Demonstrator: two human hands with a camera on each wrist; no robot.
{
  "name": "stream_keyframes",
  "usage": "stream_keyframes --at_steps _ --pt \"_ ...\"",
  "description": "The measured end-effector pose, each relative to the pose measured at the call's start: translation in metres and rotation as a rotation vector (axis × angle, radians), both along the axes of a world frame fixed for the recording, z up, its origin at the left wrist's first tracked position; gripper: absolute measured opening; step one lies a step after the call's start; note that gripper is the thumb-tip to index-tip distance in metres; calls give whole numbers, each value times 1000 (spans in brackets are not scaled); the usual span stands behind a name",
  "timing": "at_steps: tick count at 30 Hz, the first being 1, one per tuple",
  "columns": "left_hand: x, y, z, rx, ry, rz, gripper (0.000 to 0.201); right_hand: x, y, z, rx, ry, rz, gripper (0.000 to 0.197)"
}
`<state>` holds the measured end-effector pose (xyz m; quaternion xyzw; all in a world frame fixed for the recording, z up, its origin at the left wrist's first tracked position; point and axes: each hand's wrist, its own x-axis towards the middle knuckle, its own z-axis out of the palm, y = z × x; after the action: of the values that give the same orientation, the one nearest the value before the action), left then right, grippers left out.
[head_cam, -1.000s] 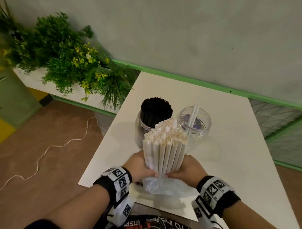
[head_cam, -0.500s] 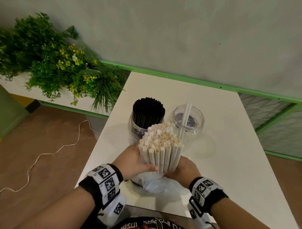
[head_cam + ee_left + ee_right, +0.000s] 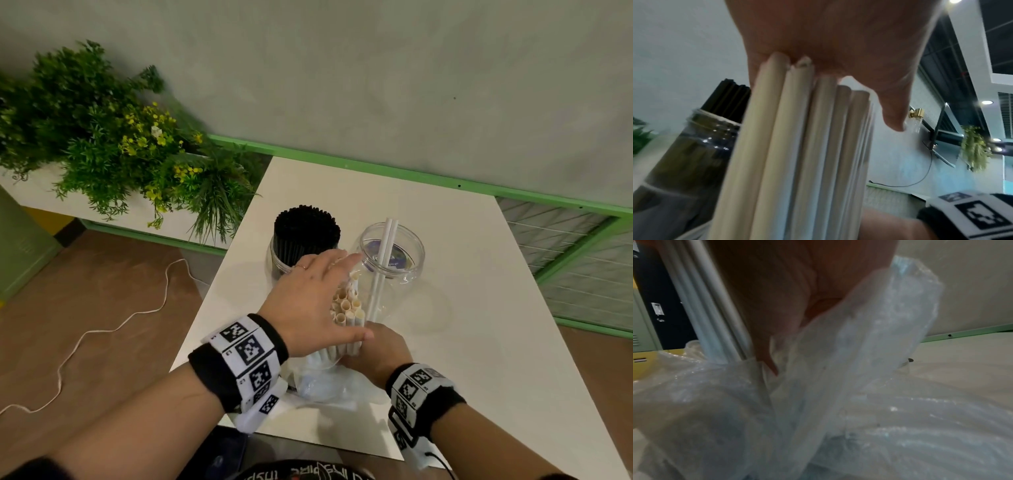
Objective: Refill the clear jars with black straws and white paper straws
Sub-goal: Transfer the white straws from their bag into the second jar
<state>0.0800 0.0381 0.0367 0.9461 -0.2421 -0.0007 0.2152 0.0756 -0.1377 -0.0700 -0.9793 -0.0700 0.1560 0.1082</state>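
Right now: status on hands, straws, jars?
Left hand flat on top of paper straws; right hand grips bundle low, at plastic bag. Black-straw jar full. Clear jar holds two straws, mouth unobstructed.

There are two clear jars on the tabletop (image 3: 479, 274). The left jar (image 3: 274, 255) holds one dense bunch of black straws (image 3: 306, 229), too many to count. The right jar (image 3: 407, 274) holds two white straws (image 3: 385, 253). Near them stands one bundle of white paper straws (image 3: 347, 305), also too many to count, with one clear plastic bag (image 3: 318, 387) at its base. Two hands are visible, the left hand (image 3: 308, 301) and the right hand (image 3: 380, 349), each with one marker wristband.
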Motion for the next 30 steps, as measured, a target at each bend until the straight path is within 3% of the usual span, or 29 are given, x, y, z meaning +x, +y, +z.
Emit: stream_keyframes --at_steps 3,6,10,13,16,20,25,27,30 --pt "2 -10 -2 87 -72 24 81 0 -3 -10 -31 -15 44 53" --pt "0 -15 -7 30 -91 60 55 7 -5 -13 -15 10 60 52" --pt "1 -14 -11 -31 -114 94 43 9 -15 -18 129 22 129 79" --pt "0 -14 -13 0 -127 129 37 -5 -31 -18 271 -205 196 86" --pt "1 -15 -14 11 -140 157 34 -17 -53 -22 312 -470 330 64" --pt "0 -19 -15 23 -147 188 33 -21 -68 -29 85 -568 622 33" --pt "1 -22 -16 44 -156 208 38 -29 -79 -37 -95 -422 922 8" --pt "1 -23 -16 49 -158 215 39 -29 -87 -33 -83 -284 875 24" --pt "-1 -27 -16 51 -149 217 38 -22 -88 -23 145 12 663 41"
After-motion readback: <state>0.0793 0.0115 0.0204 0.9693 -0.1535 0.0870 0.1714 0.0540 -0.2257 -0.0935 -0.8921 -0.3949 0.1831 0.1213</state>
